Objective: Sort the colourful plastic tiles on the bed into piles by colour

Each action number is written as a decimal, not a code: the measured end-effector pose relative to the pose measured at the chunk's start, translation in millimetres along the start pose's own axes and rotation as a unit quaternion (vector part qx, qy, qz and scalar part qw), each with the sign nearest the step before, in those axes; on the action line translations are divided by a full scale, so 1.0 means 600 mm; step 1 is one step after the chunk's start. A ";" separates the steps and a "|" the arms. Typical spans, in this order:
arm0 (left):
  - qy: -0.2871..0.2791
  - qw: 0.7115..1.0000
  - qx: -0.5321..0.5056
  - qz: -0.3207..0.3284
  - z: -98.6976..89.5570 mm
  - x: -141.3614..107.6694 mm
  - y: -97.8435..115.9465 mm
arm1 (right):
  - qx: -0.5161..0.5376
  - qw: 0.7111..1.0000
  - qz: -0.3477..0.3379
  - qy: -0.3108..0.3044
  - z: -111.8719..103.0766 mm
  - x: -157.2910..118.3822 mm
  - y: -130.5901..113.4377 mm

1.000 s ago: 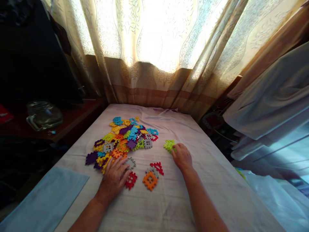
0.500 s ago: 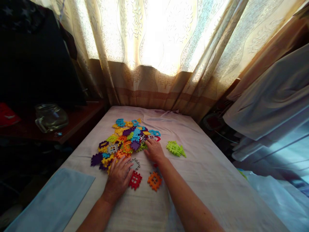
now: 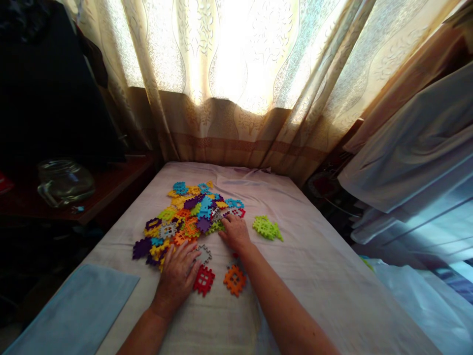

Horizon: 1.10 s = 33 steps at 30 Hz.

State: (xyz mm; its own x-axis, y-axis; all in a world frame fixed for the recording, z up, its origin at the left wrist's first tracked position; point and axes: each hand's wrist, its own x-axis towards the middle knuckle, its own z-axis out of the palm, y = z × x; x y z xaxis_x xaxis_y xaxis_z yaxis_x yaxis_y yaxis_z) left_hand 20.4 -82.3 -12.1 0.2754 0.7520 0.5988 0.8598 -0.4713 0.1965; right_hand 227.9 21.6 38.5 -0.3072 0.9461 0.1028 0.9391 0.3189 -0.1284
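A heap of colourful notched plastic pieces lies on the cloth-covered table. My left hand rests with fingers spread at the heap's near edge, beside a grey piece and a red square piece. My right hand reaches to the right side of the heap; its fingertips are bent down by a grey and red piece, and what they may grip is too small to tell. An orange piece lies left of my right forearm. Green pieces sit apart on the right.
A light blue cloth or sheet lies at the table's left front. A glass jug stands on a dark side table. Curtains hang behind; clothes hang at the right above a plastic bag.
The view has shifted slightly, so the table items appear a little further left and the near ones lower. Both hands remain in about the same places by the heap.
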 end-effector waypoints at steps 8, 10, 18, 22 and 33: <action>-0.001 1.000 -0.018 -0.002 0.004 -0.002 -0.005 | 0.020 0.997 0.017 0.066 -0.020 -0.048 0.053; -0.001 1.000 -0.015 0.002 0.005 -0.003 -0.007 | 0.018 0.993 0.071 0.087 -0.032 -0.061 0.092; -0.005 1.000 -0.006 -0.002 0.004 -0.003 -0.005 | -0.043 0.960 0.271 0.057 -0.055 -0.076 0.226; -0.006 1.000 -0.005 -0.001 0.003 -0.002 -0.003 | -0.024 0.968 0.228 0.100 -0.046 -0.073 0.199; -0.004 1.000 0.017 -0.012 -0.005 0.003 0.003 | 0.128 0.983 -0.117 0.053 0.016 -0.023 -0.039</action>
State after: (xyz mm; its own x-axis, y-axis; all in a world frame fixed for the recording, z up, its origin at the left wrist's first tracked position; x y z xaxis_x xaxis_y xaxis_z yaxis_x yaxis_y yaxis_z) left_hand 21.3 -83.3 -8.7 0.2576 0.7662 0.5887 0.8802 -0.4374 0.1840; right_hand 208.8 1.8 30.8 -0.4801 0.8381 0.2590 0.7706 0.5440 -0.3321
